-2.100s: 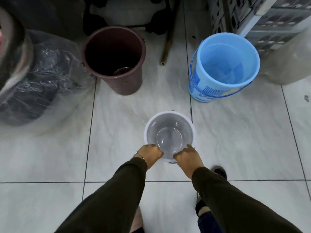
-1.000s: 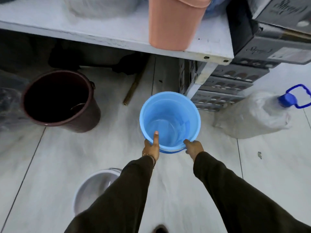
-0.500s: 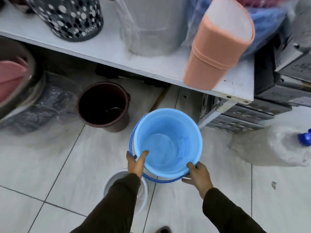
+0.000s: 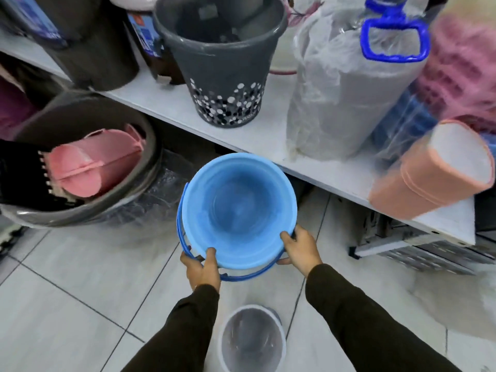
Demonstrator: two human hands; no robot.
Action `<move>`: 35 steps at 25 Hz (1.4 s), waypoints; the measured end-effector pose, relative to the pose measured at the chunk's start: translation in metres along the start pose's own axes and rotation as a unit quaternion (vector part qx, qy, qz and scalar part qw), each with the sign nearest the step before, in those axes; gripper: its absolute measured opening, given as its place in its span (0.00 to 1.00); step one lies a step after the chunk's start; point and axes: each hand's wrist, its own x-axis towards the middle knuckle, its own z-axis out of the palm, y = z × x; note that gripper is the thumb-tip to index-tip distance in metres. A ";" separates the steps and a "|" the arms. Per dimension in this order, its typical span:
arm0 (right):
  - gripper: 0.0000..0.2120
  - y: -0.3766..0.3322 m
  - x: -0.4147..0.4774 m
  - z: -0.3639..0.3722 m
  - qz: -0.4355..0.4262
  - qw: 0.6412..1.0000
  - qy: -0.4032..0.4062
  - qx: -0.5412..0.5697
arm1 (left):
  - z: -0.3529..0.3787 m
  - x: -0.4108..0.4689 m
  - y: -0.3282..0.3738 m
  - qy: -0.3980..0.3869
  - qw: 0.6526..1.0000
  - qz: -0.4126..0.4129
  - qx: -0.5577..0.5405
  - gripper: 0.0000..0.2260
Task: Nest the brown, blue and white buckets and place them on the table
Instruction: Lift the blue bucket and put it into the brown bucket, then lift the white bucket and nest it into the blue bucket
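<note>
Looking down from the head camera, two dark-sleeved arms reach forward and hold a blue bucket (image 4: 239,210) off the tiled floor (image 4: 80,291). The left hand (image 4: 201,267) wraps the near rim, thumb hooked inside and fingers curled underneath. The right hand (image 4: 300,248) clamps the rim on the opposite near side, fingers pressed against the outer wall. The bucket's darker blue wire handle (image 4: 182,226) hangs loose below the rim, passing just beside both hands.

Directly below, between the forearms, a white bucket (image 4: 251,339) stands upright on the floor, empty. The brown bucket cannot be seen; it may be hidden beneath the blue one, but that cannot be told.

Behind runs a white table (image 4: 268,135) crowded with a grey dotted bin (image 4: 222,63), a plastic-wrapped bundle (image 4: 343,103) and a peach container (image 4: 434,178) lying on its side.

Likely trouble from here: the dangling handle could snag a rim during nesting, a tilted bucket could jam instead of sliding in, and the crowded table leaves little bare surface, so setting the stack down could knock the peach container.
</note>
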 end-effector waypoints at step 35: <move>0.28 0.280 -0.020 0.055 0.255 0.943 0.024 -0.214 | -0.057 0.090 -0.193 -0.244 0.821 -0.104 0.506 0.30</move>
